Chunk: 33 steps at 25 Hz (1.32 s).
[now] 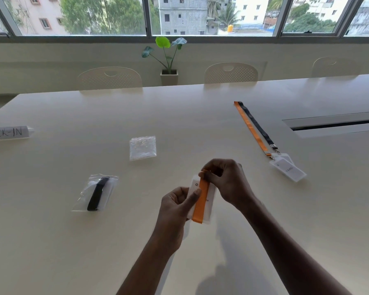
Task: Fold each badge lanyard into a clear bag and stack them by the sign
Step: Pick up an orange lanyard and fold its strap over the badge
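above table [51, 241] | left hand [175, 206] pinching badge [193, 186] | right hand [224, 179] pinching orange lanyard [201, 202]

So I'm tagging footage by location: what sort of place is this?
Likely an office meeting room: a long white table with a cable slot, matching chairs along it, and a handwritten check-in sign.

Filled bag [97, 192] right of sign [8, 133]

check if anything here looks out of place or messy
The bagged black lanyard lies mid-table, well away from the check-in sign at the left edge, not stacked by it. Otherwise nothing spilled or damaged.
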### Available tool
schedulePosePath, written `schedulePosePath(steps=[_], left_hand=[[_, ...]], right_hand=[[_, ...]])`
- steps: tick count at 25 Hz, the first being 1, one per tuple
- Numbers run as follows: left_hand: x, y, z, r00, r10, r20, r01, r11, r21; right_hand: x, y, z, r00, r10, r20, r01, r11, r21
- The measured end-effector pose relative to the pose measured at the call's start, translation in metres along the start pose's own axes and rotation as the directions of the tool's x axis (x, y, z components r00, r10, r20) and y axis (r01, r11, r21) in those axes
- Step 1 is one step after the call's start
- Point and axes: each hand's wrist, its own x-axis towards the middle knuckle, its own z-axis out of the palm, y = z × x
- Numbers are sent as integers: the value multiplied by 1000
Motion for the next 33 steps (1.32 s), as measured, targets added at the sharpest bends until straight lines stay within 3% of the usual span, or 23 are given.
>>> schedulePosePath(steps=[4, 9, 15, 22, 33], left_hand=[[2, -6, -1, 995, 75, -64, -55, 961, 269], [14, -9, -8, 989, 121, -85, -75, 905, 419], [30, -20, -14, 966, 239, -103, -99, 702, 706], [34, -39, -18, 953, 303, -11, -159, 529, 833], [30, -41, -17, 950, 312, 26, -206, 561, 802]], right_hand=[[4, 6, 5, 996, 49, 69, -54, 996, 66], [6, 19, 16, 988, 67, 138, -78, 994, 82], [10, 41, 32, 982, 117, 149, -118, 993, -2], [10, 58, 43, 979, 93, 182, -74, 992, -106], [6, 55, 33, 976, 116, 184, -93, 987, -129]])
